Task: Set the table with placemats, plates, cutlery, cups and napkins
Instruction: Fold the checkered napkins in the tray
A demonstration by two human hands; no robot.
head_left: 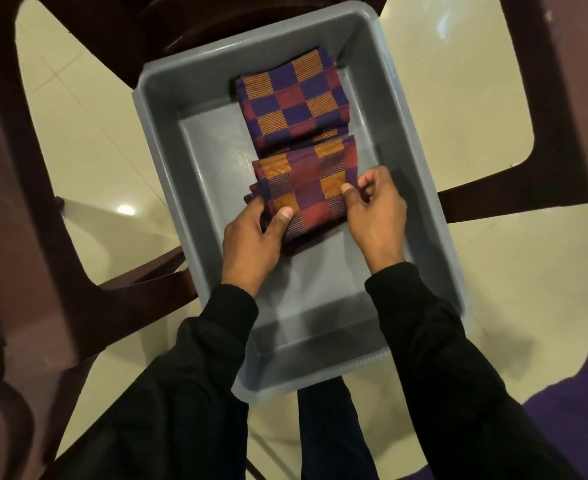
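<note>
a person in black sleeves (434,341) bends over a grey plastic tub (168,140), and both hands are inside it. in the tub lie two piles of folded checked cloths, with squares of purple, dark red and orange. they may be napkins or placemats, i cannot tell which. the far pile (292,102) lies flat near the far wall of the tub and nobody touches it. the near pile (306,188) lies just in front of it, in the middle of the tub, and the two piles touch or almost touch at their edges.

the left hand (251,240) grips the near pile at its left near corner: the thumb lies on top of the cloth and the fingers are curled under the folded edge. the right hand (375,209) pinches the right edge of the same pile, with the thumb on an orange square and the fingers bent around the side. the near part of the tub floor is bare grey plastic with some shadow.

the tub stands on a dark brown piece of furniture (26,202) with big openings, through which a pale tiled floor (88,140) shows. at the lower right is something purple (579,410), maybe a rug.
</note>
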